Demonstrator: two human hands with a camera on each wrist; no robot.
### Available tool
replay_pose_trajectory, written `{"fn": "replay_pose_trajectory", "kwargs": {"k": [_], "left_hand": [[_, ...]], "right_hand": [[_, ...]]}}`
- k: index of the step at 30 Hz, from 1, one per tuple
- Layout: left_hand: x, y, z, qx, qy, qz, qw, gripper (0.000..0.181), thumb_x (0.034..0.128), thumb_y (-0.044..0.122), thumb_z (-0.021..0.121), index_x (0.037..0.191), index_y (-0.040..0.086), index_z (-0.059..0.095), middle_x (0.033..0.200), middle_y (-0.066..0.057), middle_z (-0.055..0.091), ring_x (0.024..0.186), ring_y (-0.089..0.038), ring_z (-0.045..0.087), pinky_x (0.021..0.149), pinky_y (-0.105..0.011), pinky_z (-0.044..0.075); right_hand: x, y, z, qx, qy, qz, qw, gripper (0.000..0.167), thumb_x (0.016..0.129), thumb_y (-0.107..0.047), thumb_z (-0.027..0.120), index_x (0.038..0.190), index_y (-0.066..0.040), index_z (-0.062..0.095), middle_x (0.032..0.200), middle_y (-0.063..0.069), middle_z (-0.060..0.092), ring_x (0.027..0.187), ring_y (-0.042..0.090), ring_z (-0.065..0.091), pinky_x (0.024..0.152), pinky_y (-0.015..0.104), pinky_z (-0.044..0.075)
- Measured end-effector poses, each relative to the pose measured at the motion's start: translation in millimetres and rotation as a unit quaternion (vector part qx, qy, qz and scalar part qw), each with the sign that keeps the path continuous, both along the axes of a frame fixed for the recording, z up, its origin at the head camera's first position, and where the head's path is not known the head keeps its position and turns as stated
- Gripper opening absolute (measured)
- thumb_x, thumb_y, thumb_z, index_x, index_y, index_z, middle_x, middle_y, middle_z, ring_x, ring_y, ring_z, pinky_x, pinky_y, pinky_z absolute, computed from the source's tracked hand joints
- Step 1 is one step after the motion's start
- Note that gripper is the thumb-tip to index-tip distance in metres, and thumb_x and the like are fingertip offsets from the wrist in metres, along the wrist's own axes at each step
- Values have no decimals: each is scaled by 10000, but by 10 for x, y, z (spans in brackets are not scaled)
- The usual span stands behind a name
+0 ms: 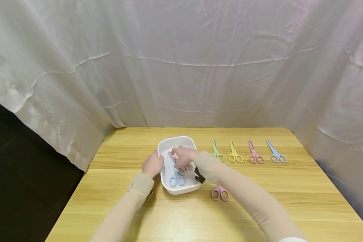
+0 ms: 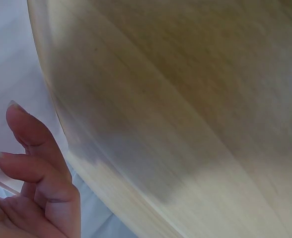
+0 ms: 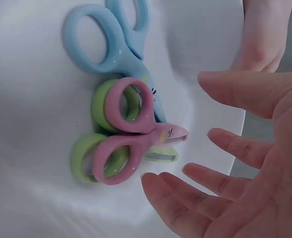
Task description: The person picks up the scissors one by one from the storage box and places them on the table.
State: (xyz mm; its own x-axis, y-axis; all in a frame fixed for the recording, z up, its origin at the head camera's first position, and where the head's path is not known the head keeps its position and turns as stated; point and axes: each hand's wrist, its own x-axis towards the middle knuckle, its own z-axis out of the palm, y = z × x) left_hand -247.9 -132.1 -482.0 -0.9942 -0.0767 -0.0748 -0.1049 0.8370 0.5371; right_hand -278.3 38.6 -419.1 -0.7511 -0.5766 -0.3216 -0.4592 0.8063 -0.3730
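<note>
In the head view a white tray point(image 1: 181, 191) stands on the table. My left hand point(image 1: 153, 164) grips its left rim, thumb over the edge; the left wrist view shows bent fingers of this hand point(image 2: 41, 183). Inside the tray, my right hand point(image 1: 184, 156) reaches above scissors. In the right wrist view its fingers point(image 3: 210, 181) are spread beside pink scissors point(image 3: 151, 139), with a gap between them. The pink pair lies on green scissors point(image 3: 97, 106), partly hiding them. Blue scissors point(image 3: 121, 54) lie alongside, handles toward the tray's near end.
A row at the back right holds green point(image 1: 217, 155), yellow point(image 1: 233, 154), pink point(image 1: 254, 155) and blue scissors point(image 1: 275, 154). Another pink pair point(image 1: 219, 193) lies right of the tray, partly under my right forearm. A pale curtain point(image 1: 199, 84) hangs behind the wooden table point(image 1: 109, 195).
</note>
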Motion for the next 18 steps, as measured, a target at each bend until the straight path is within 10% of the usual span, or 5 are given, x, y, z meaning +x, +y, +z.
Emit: {"fn": "replay_pose_trajectory", "kwargs": {"k": [18], "left_hand": [[21, 3, 15, 71, -12, 22, 10000, 541, 1040, 287, 397, 1485, -22, 407, 1122, -226, 709, 851, -312, 702, 735, -443, 562]], "right_hand": [[-21, -37, -74, -240, -365, -1594, 9862, 750, 756, -200, 837, 1403, -69, 479, 1313, 153, 571, 1092, 255, 570, 1019, 416, 517]]}}
